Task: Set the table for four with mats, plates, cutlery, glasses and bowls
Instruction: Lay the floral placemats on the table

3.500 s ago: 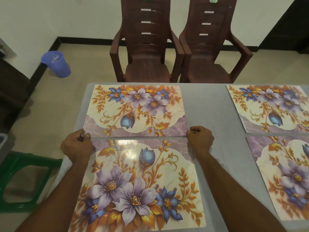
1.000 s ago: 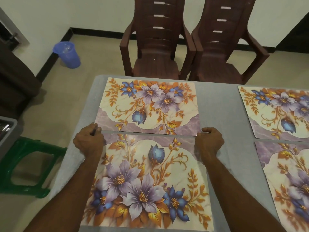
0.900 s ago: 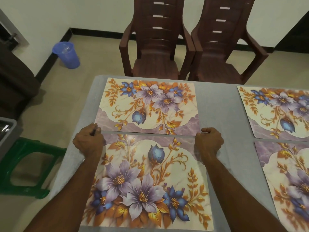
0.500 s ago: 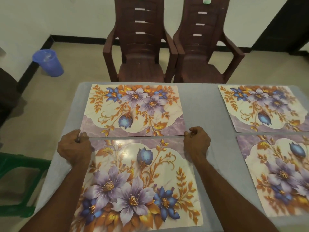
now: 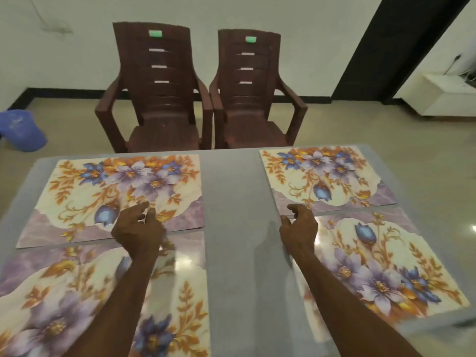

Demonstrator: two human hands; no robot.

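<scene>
Four floral mats lie on the grey table (image 5: pixel 233 228), two on each side with a bare strip between the pairs. The far left mat (image 5: pixel 116 194) and near left mat (image 5: pixel 77 300) almost meet edge to edge; the far right mat (image 5: pixel 327 176) and near right mat (image 5: pixel 381 266) do likewise. The left hand (image 5: pixel 137 228) hovers over the seam of the left pair, fingers loose and spread, holding nothing. The right hand (image 5: pixel 298 226) sits at the inner corner where the right pair meet, fingers loosely curled; whether it touches a mat is unclear. Two brown chairs (image 5: pixel 201 99) stand side by side past the far edge. A blue bucket (image 5: pixel 22 130) sits on the floor at left, a white cabinet (image 5: pixel 443 96) at right.
</scene>
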